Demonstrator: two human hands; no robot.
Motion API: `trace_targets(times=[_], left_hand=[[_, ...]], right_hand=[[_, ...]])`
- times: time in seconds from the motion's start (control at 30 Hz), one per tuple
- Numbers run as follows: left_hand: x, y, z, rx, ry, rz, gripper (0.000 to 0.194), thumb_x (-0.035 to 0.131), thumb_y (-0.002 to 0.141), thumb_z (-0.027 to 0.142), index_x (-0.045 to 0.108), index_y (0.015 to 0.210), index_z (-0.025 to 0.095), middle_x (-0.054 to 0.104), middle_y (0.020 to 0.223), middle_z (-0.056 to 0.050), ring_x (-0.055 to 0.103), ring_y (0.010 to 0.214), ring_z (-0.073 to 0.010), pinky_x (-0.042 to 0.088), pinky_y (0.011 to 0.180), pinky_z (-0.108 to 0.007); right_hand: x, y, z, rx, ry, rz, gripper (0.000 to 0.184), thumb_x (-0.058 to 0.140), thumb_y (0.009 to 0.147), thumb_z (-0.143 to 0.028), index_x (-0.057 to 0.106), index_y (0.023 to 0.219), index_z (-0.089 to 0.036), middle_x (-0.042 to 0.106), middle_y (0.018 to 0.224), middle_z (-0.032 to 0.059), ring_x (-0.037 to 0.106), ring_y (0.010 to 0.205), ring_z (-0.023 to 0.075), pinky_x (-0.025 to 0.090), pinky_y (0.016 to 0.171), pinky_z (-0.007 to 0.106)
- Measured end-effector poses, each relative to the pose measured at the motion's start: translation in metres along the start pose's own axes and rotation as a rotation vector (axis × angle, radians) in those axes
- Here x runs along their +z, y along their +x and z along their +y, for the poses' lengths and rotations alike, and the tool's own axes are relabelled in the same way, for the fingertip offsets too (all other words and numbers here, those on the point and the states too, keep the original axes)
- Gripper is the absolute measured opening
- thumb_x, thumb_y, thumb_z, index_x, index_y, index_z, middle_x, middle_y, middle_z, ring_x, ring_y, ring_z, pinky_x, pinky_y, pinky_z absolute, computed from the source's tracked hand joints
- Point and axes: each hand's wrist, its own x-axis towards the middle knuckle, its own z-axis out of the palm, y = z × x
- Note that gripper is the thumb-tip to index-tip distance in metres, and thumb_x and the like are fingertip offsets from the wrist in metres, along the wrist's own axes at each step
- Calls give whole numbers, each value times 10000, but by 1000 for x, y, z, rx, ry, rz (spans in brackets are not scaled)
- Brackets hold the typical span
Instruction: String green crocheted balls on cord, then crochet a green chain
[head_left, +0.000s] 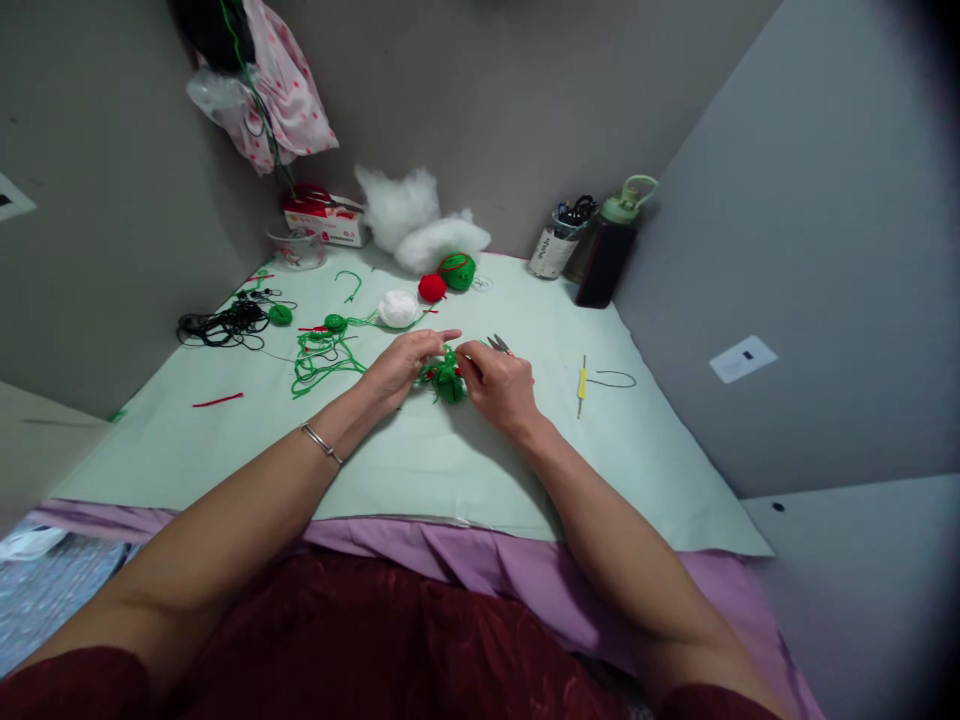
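Observation:
Between my hands is a small green crocheted piece [450, 385] with red bits on it, low over the table's middle. My left hand [403, 368] is closed on its upper left part, one finger stretched out to the right. My right hand [501, 385] pinches at its upper right side, fingertips bent together; whether they grip the piece itself or a strand is too small to tell. Just beyond my right hand lie scissors [498, 344], their handles partly hidden by it. Loose green yarn [319, 372] spreads left of my left hand.
White [398, 309], red [432, 288] and green [461, 272] yarn balls sit before white stuffing [420, 220]. Black cord [225, 325] lies left, a yellow-handled crochet hook [582, 384] right. A bottle [606, 255] and pen cup [555, 248] stand by the grey partition [750, 200].

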Motion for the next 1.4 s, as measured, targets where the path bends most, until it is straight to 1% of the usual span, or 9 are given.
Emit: trace_targets(times=[0.1, 0.2, 0.3, 0.43, 0.53, 0.93, 1.17, 1.27, 1.4], left_hand=[[0, 0, 3, 3, -36, -15, 189, 610, 703, 205, 508, 548, 240, 730, 923, -85, 551, 1347, -315, 372, 1143, -434], [0, -1, 4, -8, -51, -24, 177, 624, 710, 199, 520, 571, 232, 735, 955, -90, 554, 1343, -318, 365, 1150, -444], [1, -2, 3, -16, -43, -23, 136, 674, 759, 244, 579, 665, 219, 754, 1093, -104, 580, 1302, -300, 366, 1155, -452], [1, -2, 2, 8, -60, 11, 150, 732, 818, 353, 664, 847, 223, 747, 1161, -86, 601, 1265, -266, 377, 1152, -435], [-1, -1, 1, 33, -47, 45, 176, 762, 790, 322, 714, 928, 225, 741, 1169, -71, 610, 1229, -254, 387, 1144, -421], [-2, 1, -2, 0, 39, 30, 299, 753, 815, 484, 751, 882, 193, 754, 1096, -83, 631, 1136, -249, 399, 1085, -393], [-4, 0, -1, -7, 62, 13, 219, 793, 756, 368, 683, 813, 188, 717, 1263, -89, 649, 1028, -213, 440, 985, -379], [-4, 0, -4, -25, 117, -38, 205, 786, 752, 361, 692, 796, 185, 741, 1148, -80, 651, 943, -200, 448, 926, -372], [-1, 0, -5, -27, 161, -70, 217, 783, 760, 393, 712, 787, 190, 731, 915, -57, 630, 841, -195, 448, 837, -366]], right_hand=[[0, 0, -3, 1, 16, 6, 275, 461, 1013, -272, 676, 853, -212, 710, 779, 61, 510, 646, 160, 256, 629, 307], [-3, 1, -3, 45, 104, -4, 232, 489, 986, -270, 678, 861, -217, 681, 746, 44, 503, 639, 155, 277, 634, 303], [-8, 6, 2, 166, 371, -50, 171, 558, 939, -321, 678, 871, -220, 593, 641, -2, 471, 593, 141, 318, 618, 286], [-16, 12, 10, 378, 817, -150, 242, 637, 883, -435, 656, 836, -198, 467, 517, -58, 392, 496, 112, 298, 526, 266], [-20, 14, 11, 443, 962, -191, 292, 677, 859, -479, 658, 841, -189, 455, 479, -71, 346, 456, 93, 258, 487, 256], [-17, 12, 5, 361, 887, -163, 307, 700, 847, -478, 679, 800, -175, 473, 535, -63, 387, 511, 87, 287, 518, 257], [-15, 13, 8, 367, 841, -68, 267, 726, 814, -444, 685, 779, -182, 475, 531, -60, 395, 522, 94, 306, 524, 260], [-14, 15, 11, 386, 871, 4, 305, 774, 770, -476, 680, 752, -186, 528, 582, -39, 415, 557, 100, 318, 527, 261], [-14, 16, 13, 426, 947, -17, 356, 805, 751, -520, 671, 733, -190, 521, 597, -40, 387, 551, 94, 298, 514, 262]])
